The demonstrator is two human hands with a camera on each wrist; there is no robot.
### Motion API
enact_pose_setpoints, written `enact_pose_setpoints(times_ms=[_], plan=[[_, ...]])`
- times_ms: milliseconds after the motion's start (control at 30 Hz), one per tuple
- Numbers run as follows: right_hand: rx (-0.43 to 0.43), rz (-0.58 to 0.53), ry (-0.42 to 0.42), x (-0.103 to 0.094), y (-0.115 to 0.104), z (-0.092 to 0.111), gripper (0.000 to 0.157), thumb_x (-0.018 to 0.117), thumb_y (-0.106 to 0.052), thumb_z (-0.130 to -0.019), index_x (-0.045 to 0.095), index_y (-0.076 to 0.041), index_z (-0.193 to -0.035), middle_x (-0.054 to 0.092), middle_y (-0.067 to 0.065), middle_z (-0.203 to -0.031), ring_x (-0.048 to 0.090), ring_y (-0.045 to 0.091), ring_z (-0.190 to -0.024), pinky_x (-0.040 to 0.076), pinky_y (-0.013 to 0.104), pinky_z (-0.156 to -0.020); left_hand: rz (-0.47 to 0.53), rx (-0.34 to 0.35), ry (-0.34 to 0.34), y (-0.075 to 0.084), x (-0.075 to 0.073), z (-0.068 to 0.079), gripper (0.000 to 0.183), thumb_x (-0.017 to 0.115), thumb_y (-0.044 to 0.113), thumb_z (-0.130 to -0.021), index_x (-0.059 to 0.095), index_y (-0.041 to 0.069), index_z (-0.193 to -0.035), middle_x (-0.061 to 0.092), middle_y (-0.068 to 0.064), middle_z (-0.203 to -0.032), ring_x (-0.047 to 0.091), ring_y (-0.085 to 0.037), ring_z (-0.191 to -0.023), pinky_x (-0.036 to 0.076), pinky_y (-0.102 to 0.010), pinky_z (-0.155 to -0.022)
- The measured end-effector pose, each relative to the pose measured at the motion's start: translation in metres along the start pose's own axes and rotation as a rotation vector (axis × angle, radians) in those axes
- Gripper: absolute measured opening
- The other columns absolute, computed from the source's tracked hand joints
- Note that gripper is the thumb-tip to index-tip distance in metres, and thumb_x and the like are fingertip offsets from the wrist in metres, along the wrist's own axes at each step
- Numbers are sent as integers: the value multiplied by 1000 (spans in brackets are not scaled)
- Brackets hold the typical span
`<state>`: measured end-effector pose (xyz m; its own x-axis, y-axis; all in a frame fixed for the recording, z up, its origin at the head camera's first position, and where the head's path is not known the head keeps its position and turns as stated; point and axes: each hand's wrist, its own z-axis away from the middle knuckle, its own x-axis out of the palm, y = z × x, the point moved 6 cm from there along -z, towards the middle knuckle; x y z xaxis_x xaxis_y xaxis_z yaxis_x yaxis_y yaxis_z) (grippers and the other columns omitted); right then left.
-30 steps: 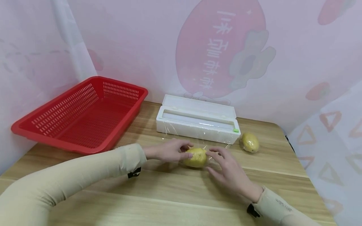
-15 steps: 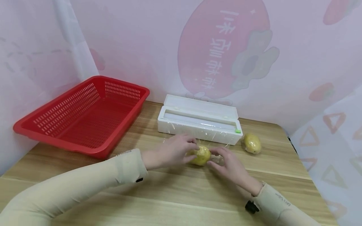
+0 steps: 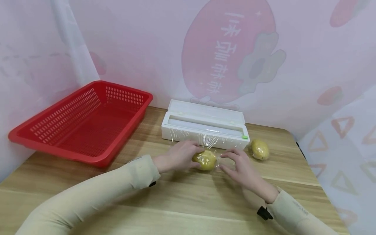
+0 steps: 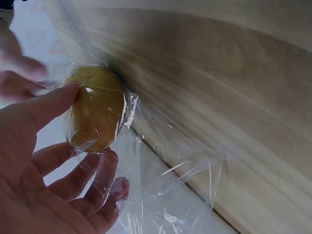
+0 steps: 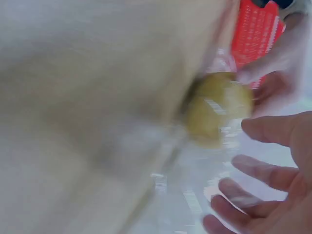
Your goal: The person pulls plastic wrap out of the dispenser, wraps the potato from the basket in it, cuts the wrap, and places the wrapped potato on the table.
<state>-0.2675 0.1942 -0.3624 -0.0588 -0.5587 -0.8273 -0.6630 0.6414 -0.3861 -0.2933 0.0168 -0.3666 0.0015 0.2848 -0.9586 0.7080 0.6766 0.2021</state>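
Observation:
A yellow potato [image 3: 206, 160] in clear cling film [image 4: 170, 168] rests on the wooden table. My left hand [image 3: 180, 156] holds its left end, thumb on the near side and fingers curled round the far side. In the left wrist view, film drapes over those fingertips. By the potato's right end my right hand [image 3: 245, 171] is spread, its thumb and fingers apart at the loose film. Stretched film runs from the potato back to a white cling film box [image 3: 171, 133], which has its lid up and a roll [image 3: 202, 126] inside.
Another film-wrapped potato [image 3: 260, 149] lies right of the box. At the back left stands a red slotted basket [image 3: 102, 160]. A green slider [image 3: 245, 137] sits at the box's right end. Printed curtains [image 3: 141, 49] hang behind the table [image 3: 164, 209].
My left hand has shifted over the potato and now grips its left end. The potato has turned slightly. My right fingers touched its right end half a second ago and have drawn off it.

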Motion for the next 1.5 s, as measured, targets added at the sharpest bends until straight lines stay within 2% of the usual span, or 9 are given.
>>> enact_pose_setpoints(times_ms=[100, 200, 333, 567, 800, 1000, 1167, 1333, 1500], plan=[[-158, 51, 73, -7, -21, -4, 35, 85, -11, -76, 70, 0, -106, 60, 12, -114, 55, 29, -107, 46, 48, -91, 18, -7, -3, -5, 0, -2, 64, 90, 34, -70, 68, 8, -124, 65, -6, -105, 57, -20, -93, 48, -36, -82], [-272, 60, 54, -1, -31, -8, 41, 85, -11, -75, 68, -1, -111, 61, 11, -116, 56, 27, -108, 47, 45, -92, 33, -23, -3, -10, -1, -4, 67, 93, 29, -66, 68, 7, -123, 63, -5, -101, 55, -20, -92, 47, -36, -80], [-290, 59, 14, 15, -24, -12, 48, 88, -11, -73, 67, 1, -115, 61, 11, -117, 56, 26, -110, 45, 43, -94, 70, -19, -28, -14, 1, -6, 63, 91, 25, -70, 67, 4, -124, 61, -5, -100, 55, -20, -91, 47, -36, -79], [-286, 69, 22, 30, -7, -16, 57, 89, -13, -72, 64, 4, -119, 59, 15, -121, 54, 29, -113, 45, 44, -96, 116, -21, -81, -24, 5, -10, 62, 88, 28, -75, 66, 3, -126, 65, -9, -114, 57, -24, -104, 46, -38, -87], [-230, 71, -18, 36, 2, -27, 69, 92, -17, -69, 59, 4, -125, 55, 17, -126, 52, 28, -116, 44, 42, -98, 132, -70, -120, -31, 9, -12, 64, 84, 34, -79, 62, 2, -130, 57, -7, -110, 50, -21, -101, 44, -36, -86], [-145, 119, -106, 45, 12, -41, 72, 93, -18, -67, 57, 1, -126, 53, 12, -125, 52, 25, -115, 45, 41, -97, 163, -110, -143, -34, 8, -10, 61, 81, 34, -83, 61, 4, -133, 52, -9, -116, 44, -25, -109, 41, -45, -92], [-105, 135, -113, 45, 16, -48, 68, 94, -23, -65, 61, 0, -120, 57, 11, -121, 55, 26, -111, 47, 42, -94, 110, -97, -92, -30, 2, -7, 64, 82, 40, -80, 61, 9, -132, 49, -9, -119, 42, -26, -110, 40, -48, -92], [-12, 4, -122, 41, 23, -51, 62, 93, -26, -66, 64, -2, -115, 62, 6, -114, 59, 22, -101, 50, 39, -86, 8, -43, 8, -24, -8, -4, 73, 89, 41, -70, 59, 9, -128, 50, -10, -121, 46, -28, -110, 39, -48, -95], [95, -224, -150, 36, 30, -55, 57, 93, -26, -66, 66, -5, -111, 66, 1, -103, 61, 19, -91, 53, 37, -79, -57, -29, 28, -23, -9, -4, 75, 91, 39, -67, 59, 9, -127, 54, -8, -119, 49, -27, -108, 39, -47, -96]])
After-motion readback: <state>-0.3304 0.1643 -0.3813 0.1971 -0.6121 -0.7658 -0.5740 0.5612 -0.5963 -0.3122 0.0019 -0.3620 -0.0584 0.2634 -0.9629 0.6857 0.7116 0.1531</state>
